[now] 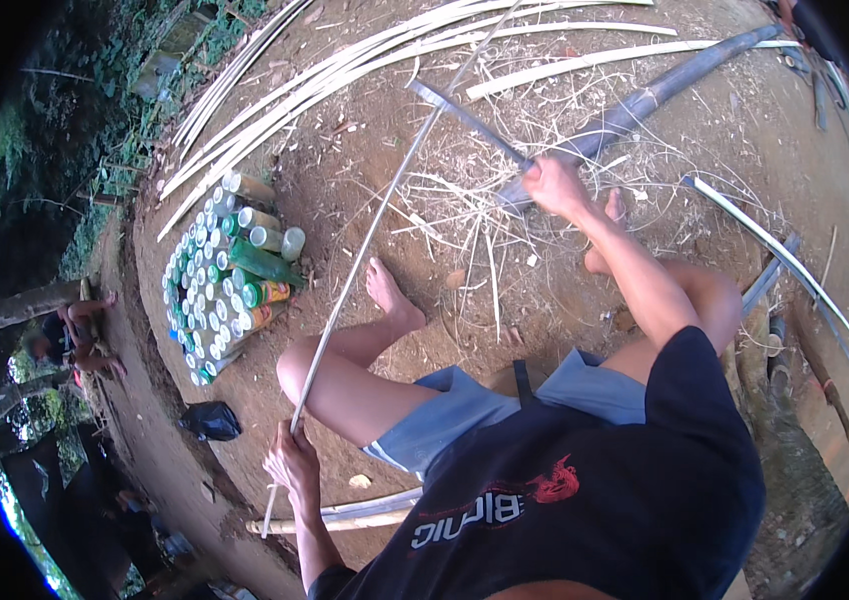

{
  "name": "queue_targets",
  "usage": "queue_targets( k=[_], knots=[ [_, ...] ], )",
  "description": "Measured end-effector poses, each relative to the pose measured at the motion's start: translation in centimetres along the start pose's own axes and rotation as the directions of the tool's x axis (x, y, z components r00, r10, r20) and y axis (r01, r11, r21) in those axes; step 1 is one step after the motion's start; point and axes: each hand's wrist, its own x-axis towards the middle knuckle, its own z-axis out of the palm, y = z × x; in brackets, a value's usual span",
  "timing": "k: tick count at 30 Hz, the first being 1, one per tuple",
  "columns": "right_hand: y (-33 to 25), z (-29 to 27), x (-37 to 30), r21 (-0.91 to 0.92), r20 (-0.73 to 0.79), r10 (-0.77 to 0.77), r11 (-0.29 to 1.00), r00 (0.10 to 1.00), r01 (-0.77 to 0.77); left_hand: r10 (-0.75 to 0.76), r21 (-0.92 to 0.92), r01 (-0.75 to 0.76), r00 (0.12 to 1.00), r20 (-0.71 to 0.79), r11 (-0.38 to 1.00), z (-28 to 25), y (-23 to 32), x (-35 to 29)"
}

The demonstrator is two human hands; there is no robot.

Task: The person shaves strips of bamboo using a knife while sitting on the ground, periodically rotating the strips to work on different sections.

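Note:
Seated low with bare legs apart, I have a long, thin, pale bamboo strip [347,290] slanting from the lower left to the top edge. My left hand [295,462] is closed around the strip near its lower end, beside my left knee. My right hand [557,185] grips the handle of a long-bladed knife [475,122], just beyond my right foot. The blade points up and left and crosses the strip; whether it cuts into it I cannot tell. Under the right hand lies a dark bamboo pole [635,112] among curly shavings [490,225].
Many bottles [235,265] stand clustered at the left, near a black plastic bag [212,422]. Long pale split strips [345,70] lie across the far ground. A half-split piece [780,245] lies at the right. Another person [75,335] sits far left.

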Motion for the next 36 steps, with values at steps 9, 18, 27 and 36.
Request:
queue_targets(
  k=[9, 18, 27, 36],
  knots=[
    [2.8, 0.4, 3.2, 0.016, -0.035, -0.034, 0.999, 0.999, 0.034, 0.060, -0.015, -0.060, 0.998, -0.022, 0.998, 0.1, -0.6, 0.0],
    [-0.4, -0.1, 2.5, 0.023, -0.017, 0.033, 0.999, 0.999, -0.033, -0.001, -0.029, 0.000, 1.000, -0.024, 1.000, 0.2, -0.1, -0.2],
    [-3.3, 2.9, -11.0, 0.138, 0.086, -0.150, 0.981, 0.985, 0.137, 0.075, -0.218, -0.091, 0.994, -0.084, 0.972, -1.0, 1.2, 1.1],
    [-5.9, 2.8, -15.1, -0.002, 0.278, -0.029, 1.000, 0.960, 0.031, -0.071, -0.372, 0.066, 0.997, -0.002, 0.926, -0.1, 1.0, 1.0]
  ],
)
